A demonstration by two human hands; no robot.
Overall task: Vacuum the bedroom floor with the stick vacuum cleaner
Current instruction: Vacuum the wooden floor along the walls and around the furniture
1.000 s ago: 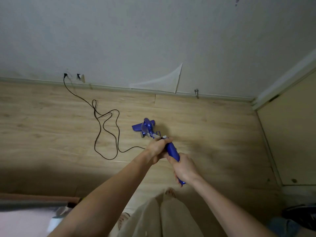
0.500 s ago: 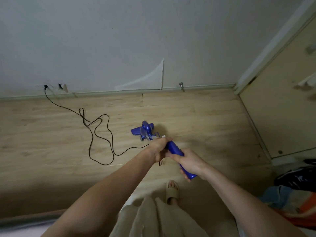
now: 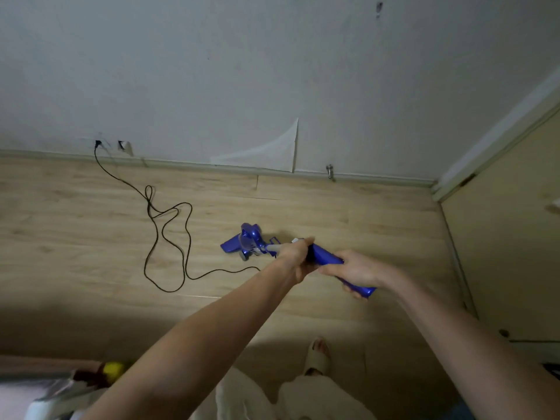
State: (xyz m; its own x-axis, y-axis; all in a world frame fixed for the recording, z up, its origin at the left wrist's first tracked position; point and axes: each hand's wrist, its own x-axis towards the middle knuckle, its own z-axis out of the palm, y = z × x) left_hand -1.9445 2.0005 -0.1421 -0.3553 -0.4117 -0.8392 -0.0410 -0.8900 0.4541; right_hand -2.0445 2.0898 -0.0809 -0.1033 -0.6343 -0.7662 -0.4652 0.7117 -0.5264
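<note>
Vacuum (image 3: 325,256): blue, head lying on the wood floor (image 3: 348,207) mid-room, handle rising toward the person. Left hand (image 3: 295,256) is gripping the shaft where the grey tube meets the handle, fingers curled round it. Right hand (image 3: 359,271) is gripping the rear of the handle, just behind the left. Black cord (image 3: 169,234) is trailing in loose loops from behind the left hand to the wall socket (image 3: 97,144). Door (image 3: 509,237) is standing at right. One sandalled foot (image 3: 318,357) is showing below.

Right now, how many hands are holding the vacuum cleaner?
2. The left hand grips the vacuum cleaner nearer its floor head; the right hand grips the blue handle behind it.
</note>
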